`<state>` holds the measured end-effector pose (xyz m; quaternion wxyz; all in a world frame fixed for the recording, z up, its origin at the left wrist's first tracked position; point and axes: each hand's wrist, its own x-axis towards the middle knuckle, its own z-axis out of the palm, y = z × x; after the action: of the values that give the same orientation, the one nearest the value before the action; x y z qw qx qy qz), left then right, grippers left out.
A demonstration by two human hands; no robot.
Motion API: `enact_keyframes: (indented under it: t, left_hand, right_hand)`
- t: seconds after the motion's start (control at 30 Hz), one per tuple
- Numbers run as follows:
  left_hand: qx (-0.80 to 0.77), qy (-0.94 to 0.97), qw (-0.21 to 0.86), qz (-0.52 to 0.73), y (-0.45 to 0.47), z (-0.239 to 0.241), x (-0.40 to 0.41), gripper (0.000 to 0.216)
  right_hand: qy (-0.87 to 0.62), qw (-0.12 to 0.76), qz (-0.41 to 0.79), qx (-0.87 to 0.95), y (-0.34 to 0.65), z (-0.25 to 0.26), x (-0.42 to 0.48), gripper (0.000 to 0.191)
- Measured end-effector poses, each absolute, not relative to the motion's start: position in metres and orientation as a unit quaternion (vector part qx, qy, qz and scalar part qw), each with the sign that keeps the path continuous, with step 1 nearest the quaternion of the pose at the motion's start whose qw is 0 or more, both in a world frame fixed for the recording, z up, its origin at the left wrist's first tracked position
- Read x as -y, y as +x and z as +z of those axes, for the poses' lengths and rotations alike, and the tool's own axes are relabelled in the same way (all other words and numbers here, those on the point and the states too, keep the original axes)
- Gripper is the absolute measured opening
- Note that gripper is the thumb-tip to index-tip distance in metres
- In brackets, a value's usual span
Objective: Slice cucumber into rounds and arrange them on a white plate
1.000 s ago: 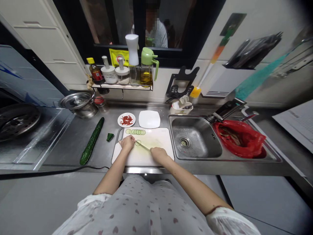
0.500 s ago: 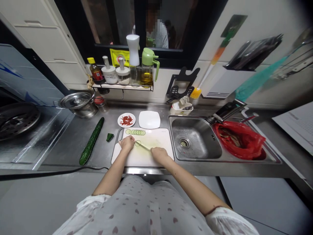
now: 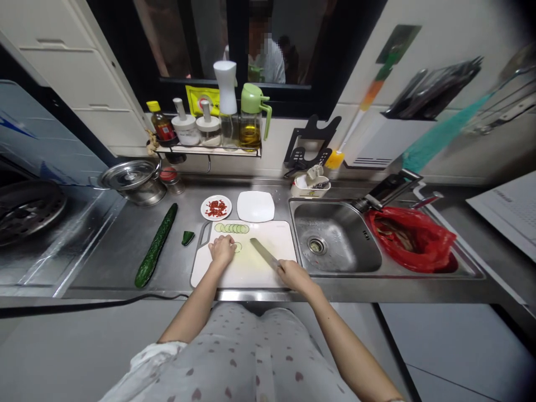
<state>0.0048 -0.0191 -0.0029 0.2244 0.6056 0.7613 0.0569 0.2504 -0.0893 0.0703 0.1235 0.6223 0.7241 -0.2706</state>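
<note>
1. Knife over the white cutting board, handle closed tightly inside the right hand, blade slanting toward the far left. Touching the board or lifted: impossible to tell.
2. Left hand low on the board's left half, fingers bent and bunched, tips downward. No telling from this angle about any piece hidden underneath.
3. Loose cucumber slice just beside the left fingertips, apart from the blade. Apt to skid or cling to steel, probably from moisture.
4. Gravest risk, by judgement: nicked left fingertips, from bringing the blade back leftward without tucking them in.
5. Row of overlapping slices along the board's far side, beyond the left hand. Easily scattered by a careless knuckle or a wandering knife tip.
6. Whole cucumber on the steel counter, left of the board, near a dark green end piece. Round, so likely to roll if nudged.
7. Plate of chopped red bits and square white plate just past the board. Possible spill from shoving the board forward.
</note>
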Motion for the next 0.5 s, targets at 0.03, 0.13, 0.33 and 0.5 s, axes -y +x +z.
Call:
enact_keyframes:
  t: [0.03,0.13,0.33,0.5]
  left_hand:
    - [-0.762,0.605,0.225,0.058,0.006,-0.003,0.019,0.015]
    - [-0.762,0.589,0.260,0.073,0.005,-0.003,0.017,0.010]
    - [-0.793,0.515,0.295,0.135,-0.013,-0.002,0.011,0.011]
    - [-0.832,0.473,0.248,0.149,-0.034,-0.003,0.007,0.013]
  right_hand:
    - [0.631,0.117,-0.277,-0.715,0.253,0.068,0.090,0.031]
    - [0.648,0.110,-0.295,-0.693,0.259,0.065,0.092,0.031]
    - [0.656,0.105,-0.308,-0.681,0.259,0.062,0.090,0.030]
    - [0.658,0.090,-0.307,-0.682,0.260,0.056,0.090,0.030]
